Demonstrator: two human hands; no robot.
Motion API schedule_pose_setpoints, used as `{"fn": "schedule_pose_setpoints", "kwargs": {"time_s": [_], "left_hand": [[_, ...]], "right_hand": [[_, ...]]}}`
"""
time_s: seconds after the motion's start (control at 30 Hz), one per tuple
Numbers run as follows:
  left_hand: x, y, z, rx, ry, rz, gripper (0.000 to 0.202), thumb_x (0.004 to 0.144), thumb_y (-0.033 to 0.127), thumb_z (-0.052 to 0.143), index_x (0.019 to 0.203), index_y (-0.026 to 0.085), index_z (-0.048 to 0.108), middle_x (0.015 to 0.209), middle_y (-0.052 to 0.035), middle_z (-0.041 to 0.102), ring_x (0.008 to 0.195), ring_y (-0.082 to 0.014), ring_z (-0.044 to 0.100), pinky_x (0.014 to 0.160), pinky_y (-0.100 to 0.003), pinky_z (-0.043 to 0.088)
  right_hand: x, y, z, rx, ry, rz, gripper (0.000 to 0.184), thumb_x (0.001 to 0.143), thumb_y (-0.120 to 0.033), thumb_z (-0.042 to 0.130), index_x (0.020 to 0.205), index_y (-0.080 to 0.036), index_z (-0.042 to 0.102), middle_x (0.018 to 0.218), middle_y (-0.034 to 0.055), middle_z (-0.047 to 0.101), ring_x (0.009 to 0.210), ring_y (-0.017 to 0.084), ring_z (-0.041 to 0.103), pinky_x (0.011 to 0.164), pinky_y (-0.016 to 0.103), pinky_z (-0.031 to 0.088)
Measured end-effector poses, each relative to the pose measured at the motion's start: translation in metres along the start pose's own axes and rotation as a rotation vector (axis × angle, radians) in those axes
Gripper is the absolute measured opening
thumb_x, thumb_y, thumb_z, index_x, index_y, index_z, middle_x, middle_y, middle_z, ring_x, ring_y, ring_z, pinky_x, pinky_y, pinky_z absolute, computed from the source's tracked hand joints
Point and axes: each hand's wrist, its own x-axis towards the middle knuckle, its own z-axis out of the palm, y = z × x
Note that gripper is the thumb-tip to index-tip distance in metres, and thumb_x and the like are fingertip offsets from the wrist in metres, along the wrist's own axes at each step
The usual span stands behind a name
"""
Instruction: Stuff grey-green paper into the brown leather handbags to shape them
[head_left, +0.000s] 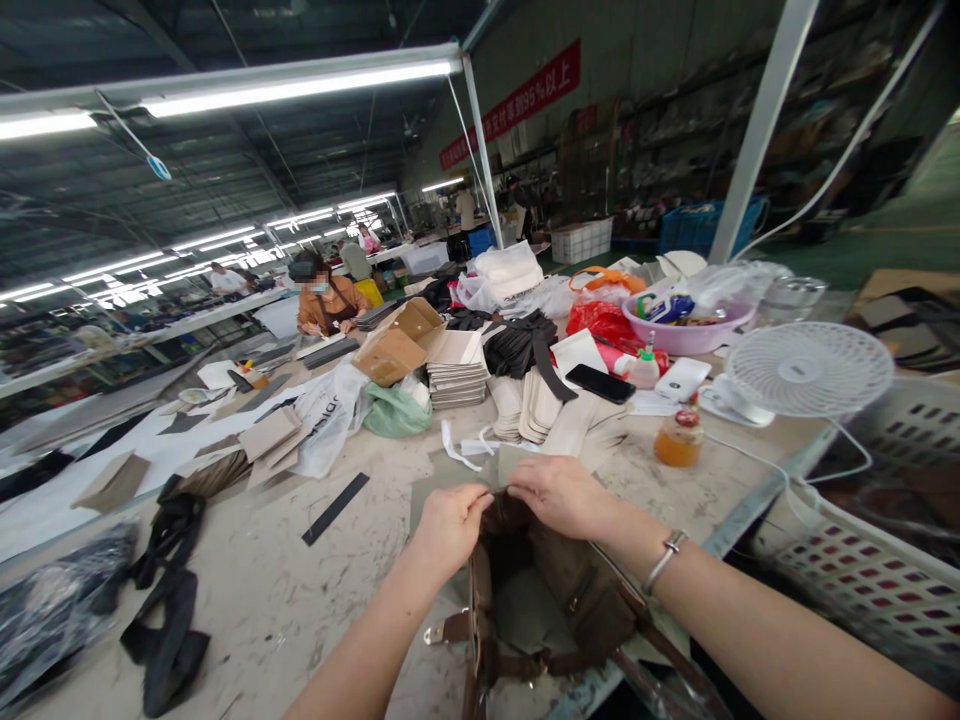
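Observation:
A brown handbag (pixel 600 590) lies at the table's front edge, its mouth facing me and a grey lining (pixel 525 610) showing inside. My left hand (pixel 450 525) is closed, its thumb and fingers pinching the bag's far rim. Close beside it, my right hand (pixel 559 495) pinches the same rim, and a bracelet (pixel 666 560) circles that wrist. A small grey-green flap (pixel 512 462) sticks up between the hands; whether it belongs to the bag I cannot tell. From the bag's left side a strap tab with a metal clasp (pixel 435 634) points outward.
Beyond the hands lie stacked beige panels (pixel 456 370), a black phone (pixel 600 383) and a jar of amber liquid (pixel 679 438). A white fan (pixel 810 368) and a perforated basket (pixel 870 560) stand right. Black straps (pixel 169 600) lie left. A person (pixel 326 300) works farther back.

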Motion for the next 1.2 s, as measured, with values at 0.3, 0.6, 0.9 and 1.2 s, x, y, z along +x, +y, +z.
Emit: {"fn": "schedule_pose_setpoints", "kwargs": {"time_s": [0.3,0.6,0.9,1.2], "left_hand": [[0.000,0.006,-0.002,0.057,-0.026,0.001,0.025,0.089,0.021,0.046,0.070,0.019,0.062,0.067,0.0000,0.064,0.063,-0.0136,0.056,0.058,-0.025,0.033],[0.000,0.006,-0.004,-0.106,-0.073,0.035,0.026,0.092,0.024,0.042,0.088,0.020,0.067,0.086,-0.0015,0.071,0.078,-0.0153,0.063,0.070,-0.024,0.041],[0.001,0.005,-0.008,-0.073,-0.079,-0.048,0.016,0.084,0.021,0.055,0.094,0.020,0.068,0.084,-0.0013,0.071,0.077,-0.0180,0.064,0.069,-0.027,0.043],[0.001,-0.001,-0.010,-0.148,-0.119,-0.018,0.031,0.083,0.022,0.056,0.113,0.025,0.064,0.106,-0.0004,0.070,0.095,-0.0185,0.064,0.084,-0.027,0.045]], "right_hand": [[-0.002,0.000,-0.003,-0.058,0.011,-0.046,0.030,0.092,-0.045,0.046,0.090,-0.020,0.063,0.087,0.0030,0.066,0.080,0.017,0.058,0.065,0.027,0.038],[0.007,-0.001,0.003,-0.047,-0.013,-0.116,0.023,0.092,-0.030,0.046,0.082,-0.019,0.064,0.085,0.0031,0.065,0.082,0.016,0.058,0.070,0.027,0.038],[0.013,-0.001,0.001,0.020,-0.033,-0.030,0.040,0.095,-0.040,0.038,0.077,-0.017,0.066,0.081,0.0069,0.067,0.078,0.020,0.060,0.067,0.029,0.040],[-0.019,0.021,-0.009,0.480,-0.004,0.142,0.054,0.097,-0.051,0.024,0.110,-0.017,0.064,0.111,0.0082,0.066,0.088,0.018,0.062,0.080,0.030,0.046]]}}
